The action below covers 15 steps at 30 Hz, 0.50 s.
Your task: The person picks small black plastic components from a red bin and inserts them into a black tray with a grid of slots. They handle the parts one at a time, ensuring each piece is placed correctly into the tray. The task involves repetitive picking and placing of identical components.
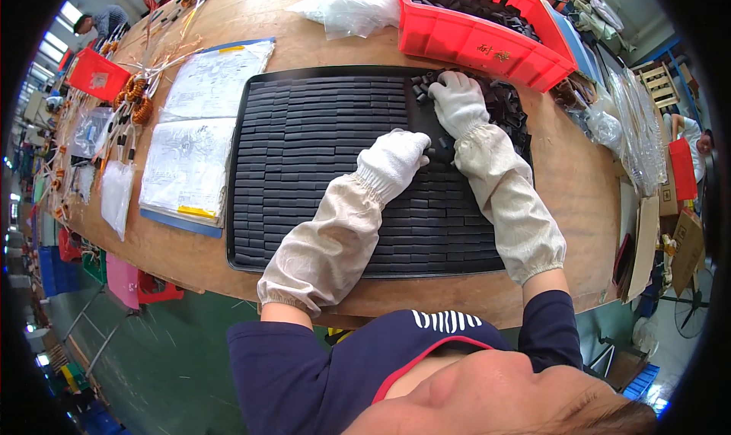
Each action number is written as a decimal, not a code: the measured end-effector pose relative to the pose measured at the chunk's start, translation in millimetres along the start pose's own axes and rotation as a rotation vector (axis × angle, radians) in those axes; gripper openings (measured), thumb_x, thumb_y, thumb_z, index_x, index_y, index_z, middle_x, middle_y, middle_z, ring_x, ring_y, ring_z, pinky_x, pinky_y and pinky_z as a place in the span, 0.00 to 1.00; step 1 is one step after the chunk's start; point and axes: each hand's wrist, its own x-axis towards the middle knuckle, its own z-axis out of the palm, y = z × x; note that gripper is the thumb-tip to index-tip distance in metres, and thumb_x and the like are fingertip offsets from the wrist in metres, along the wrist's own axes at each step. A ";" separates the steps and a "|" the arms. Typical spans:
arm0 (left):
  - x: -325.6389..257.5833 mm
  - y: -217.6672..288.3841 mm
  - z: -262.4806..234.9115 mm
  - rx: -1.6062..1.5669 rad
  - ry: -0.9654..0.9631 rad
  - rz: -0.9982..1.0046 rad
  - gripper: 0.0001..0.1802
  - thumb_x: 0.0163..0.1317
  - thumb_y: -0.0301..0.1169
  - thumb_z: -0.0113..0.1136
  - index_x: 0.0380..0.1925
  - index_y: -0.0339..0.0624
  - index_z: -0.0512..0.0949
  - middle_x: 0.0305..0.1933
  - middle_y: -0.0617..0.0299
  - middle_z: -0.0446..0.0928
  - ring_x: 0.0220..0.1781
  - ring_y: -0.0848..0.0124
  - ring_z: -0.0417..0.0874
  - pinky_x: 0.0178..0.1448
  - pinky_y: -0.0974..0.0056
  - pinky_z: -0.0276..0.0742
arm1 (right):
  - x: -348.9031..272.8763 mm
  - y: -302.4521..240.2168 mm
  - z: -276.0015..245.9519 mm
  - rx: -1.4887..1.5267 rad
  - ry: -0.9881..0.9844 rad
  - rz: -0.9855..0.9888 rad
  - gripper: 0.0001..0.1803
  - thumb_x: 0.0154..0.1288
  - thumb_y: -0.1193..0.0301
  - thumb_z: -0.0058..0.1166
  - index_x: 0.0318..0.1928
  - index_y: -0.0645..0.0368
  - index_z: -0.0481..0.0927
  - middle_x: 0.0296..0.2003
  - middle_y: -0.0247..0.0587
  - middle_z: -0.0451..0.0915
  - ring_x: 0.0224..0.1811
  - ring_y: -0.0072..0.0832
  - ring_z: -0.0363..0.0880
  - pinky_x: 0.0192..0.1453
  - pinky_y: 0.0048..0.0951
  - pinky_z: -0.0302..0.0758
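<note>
The black tray [242, 130] on the wooden table [579, 191] carries rows of small black blocks [320, 138], with the gloved left hand [394, 159] curled near its centre, grip contents indiscernible, and the gloved right hand [458, 102] spread flat on the loose block pile [509, 104] in the tray's far right corner, below the red bin [457, 35].
</note>
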 end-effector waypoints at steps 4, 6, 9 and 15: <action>2.0 0.1 2.1 0.012 -0.005 0.000 0.15 0.67 0.32 0.67 0.52 0.40 0.81 0.48 0.44 0.84 0.53 0.44 0.84 0.58 0.47 0.81 | -3.0 5.3 -2.9 0.033 -0.089 0.014 0.12 0.57 0.69 0.67 0.43 0.49 0.86 0.48 0.40 0.81 0.57 0.45 0.79 0.60 0.49 0.75; 3.4 2.2 1.9 0.008 -0.029 -0.038 0.15 0.67 0.32 0.67 0.52 0.40 0.81 0.49 0.44 0.84 0.53 0.44 0.84 0.58 0.48 0.81 | -1.8 6.0 -14.0 0.084 -0.173 0.007 0.12 0.59 0.68 0.67 0.45 0.48 0.86 0.50 0.39 0.81 0.59 0.45 0.78 0.63 0.49 0.74; 3.6 6.6 -0.8 -0.002 -0.026 -0.065 0.15 0.67 0.32 0.67 0.52 0.41 0.81 0.49 0.44 0.84 0.54 0.44 0.84 0.58 0.48 0.81 | -11.5 -0.8 -42.0 0.188 -0.084 -0.002 0.12 0.61 0.66 0.67 0.47 0.46 0.86 0.53 0.38 0.81 0.62 0.44 0.77 0.66 0.49 0.73; -1.4 5.6 -3.8 -0.025 0.012 -0.023 0.16 0.68 0.32 0.66 0.53 0.41 0.80 0.50 0.45 0.84 0.55 0.45 0.84 0.58 0.50 0.82 | -52.6 -20.4 -73.2 0.306 -0.208 -0.178 0.18 0.53 0.67 0.72 0.47 0.49 0.86 0.48 0.35 0.84 0.61 0.41 0.80 0.71 0.47 0.72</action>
